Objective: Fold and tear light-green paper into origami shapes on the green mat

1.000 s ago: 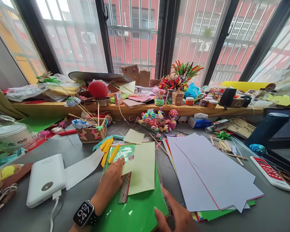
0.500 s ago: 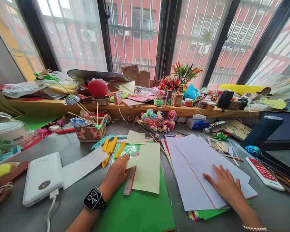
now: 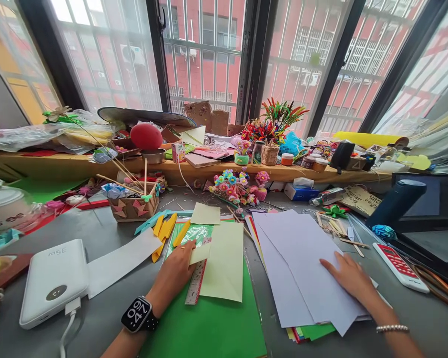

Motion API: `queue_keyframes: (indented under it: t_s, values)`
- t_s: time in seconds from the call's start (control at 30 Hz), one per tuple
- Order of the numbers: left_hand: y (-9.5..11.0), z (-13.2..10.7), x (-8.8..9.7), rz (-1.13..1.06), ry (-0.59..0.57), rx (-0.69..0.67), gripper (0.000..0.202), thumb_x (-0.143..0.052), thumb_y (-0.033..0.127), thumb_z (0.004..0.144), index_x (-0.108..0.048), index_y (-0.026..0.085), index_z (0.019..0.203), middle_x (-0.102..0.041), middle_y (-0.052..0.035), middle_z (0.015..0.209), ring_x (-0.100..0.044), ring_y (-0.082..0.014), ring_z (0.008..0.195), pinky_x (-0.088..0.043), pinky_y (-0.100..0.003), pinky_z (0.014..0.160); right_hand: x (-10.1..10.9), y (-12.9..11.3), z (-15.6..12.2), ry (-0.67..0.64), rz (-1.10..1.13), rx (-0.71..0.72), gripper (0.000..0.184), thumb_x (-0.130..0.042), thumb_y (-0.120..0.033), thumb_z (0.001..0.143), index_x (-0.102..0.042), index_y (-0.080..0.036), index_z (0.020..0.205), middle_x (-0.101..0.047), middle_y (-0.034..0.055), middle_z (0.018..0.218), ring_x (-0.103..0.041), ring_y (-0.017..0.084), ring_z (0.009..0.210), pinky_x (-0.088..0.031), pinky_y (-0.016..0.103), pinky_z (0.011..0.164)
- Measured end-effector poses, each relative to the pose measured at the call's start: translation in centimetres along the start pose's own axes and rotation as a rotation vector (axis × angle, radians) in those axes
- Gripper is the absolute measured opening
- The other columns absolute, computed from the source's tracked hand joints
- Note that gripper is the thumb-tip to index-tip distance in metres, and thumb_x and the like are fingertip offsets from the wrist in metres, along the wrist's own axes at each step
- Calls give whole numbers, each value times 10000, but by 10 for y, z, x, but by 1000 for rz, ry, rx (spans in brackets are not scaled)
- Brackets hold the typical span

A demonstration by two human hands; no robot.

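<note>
My left hand (image 3: pixel 176 263), with a smartwatch on the wrist, has its fingers closed on a small pale yellow paper piece (image 3: pixel 200 254). Under that piece lies a ruler (image 3: pixel 196 284) with a red edge. Beside them a larger pale yellow sheet (image 3: pixel 226 266) rests on a green sheet (image 3: pixel 209 330). To the right, my right hand (image 3: pixel 353 278) lies with thumb and fingers stretched out on the right part of a stack of white paper (image 3: pixel 291 263). Coloured sheets (image 3: pixel 313 332) show beneath the stack.
Yellow folded paper strips (image 3: pixel 167 229) and a white power bank (image 3: pixel 54 281) with a cable lie to the left. A decorated box (image 3: pixel 132 211) holds sticks. Crochet flowers (image 3: pixel 235 186) stand at the back. A red and white calculator (image 3: pixel 400 266) lies right.
My right hand has drawn in at the stack's right side, and the top white sheet has turned, its near corner now jutting towards me. My left hand keeps its place on the paper. The view has shifted slightly.
</note>
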State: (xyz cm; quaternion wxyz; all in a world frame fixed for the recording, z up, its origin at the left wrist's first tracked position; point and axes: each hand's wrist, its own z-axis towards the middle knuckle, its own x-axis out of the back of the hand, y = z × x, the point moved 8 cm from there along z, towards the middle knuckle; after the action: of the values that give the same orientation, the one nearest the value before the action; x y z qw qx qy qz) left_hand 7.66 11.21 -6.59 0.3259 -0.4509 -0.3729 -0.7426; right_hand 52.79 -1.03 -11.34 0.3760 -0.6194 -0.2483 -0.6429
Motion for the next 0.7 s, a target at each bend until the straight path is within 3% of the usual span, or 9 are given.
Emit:
queue_keyframes:
  t_s: [0.2, 0.27, 0.33, 0.4, 0.43, 0.57, 0.7]
  values:
    - [-1, 0, -1, -6, -6, 0, 383, -409, 164, 713, -448, 107, 1089, -576, -131, 1041, -514, -251, 1003, -402, -378, 850, 1, -34, -41, -63, -70, -43, 787, -224, -650, 716, -372, -82, 1242, -378, 209, 1268, -333, 339, 1167, -319, 507, 886]
    - [-1, 0, -1, -7, -5, 5, 380, -415, 167, 712, -447, 116, 1088, -576, -126, 1042, -511, -249, 1008, -399, -380, 854, 4, -39, -49, -47, -91, 23, 789, -244, -656, 709, -377, -88, 1241, -357, 202, 1287, -321, 344, 1174, -316, 529, 885]
    - [-2, 0, -2, -13, -8, 9, 379, -417, 156, 705, -447, 115, 1080, -581, -124, 1027, -511, -249, 1007, -398, -385, 854, 5, -51, -62, -58, -96, 271, 758, -312, -654, 692, -390, -135, 1238, -337, 149, 1312, -284, 331, 1198, -319, 525, 897]
    - [-2, -1, -2, -11, -17, 9, 380, -410, 147, 705, -444, 101, 1080, -581, -132, 1017, -510, -251, 1005, -397, -385, 854, 5, -61, -86, -82, -87, 605, 743, -419, -637, 656, -371, -198, 1253, -315, 85, 1332, -279, 309, 1206, -365, 456, 903]
    - [-2, -1, -3, -6, -23, 6, 383, -404, 147, 709, -440, 92, 1087, -575, -138, 1026, -507, -251, 1009, -396, -384, 856, 11, -61, -98, -40, -91, 707, 724, -444, -609, 666, -335, -226, 1270, -306, 60, 1338, -299, 293, 1200, -396, 420, 887]
    - [0, -2, -2, 6, -33, -3, 396, -389, 151, 726, -421, 81, 1114, -553, -148, 1065, -490, -248, 1031, -389, -378, 868, 39, -52, -134, 225, -171, 922, 611, -505, -455, 706, -339, -269, 1264, -448, 20, 1249, -505, 237, 1047, -487, 309, 769]
    - [0, -2, -2, -11, -33, 6, 375, -400, 133, 710, -443, 90, 1081, -571, -143, 1025, -500, -251, 1018, -395, -384, 857, 45, -60, -149, 383, -223, 1118, 592, -487, -264, 716, -317, -223, 1281, -514, 19, 1188, -541, 223, 994, -443, 314, 813]
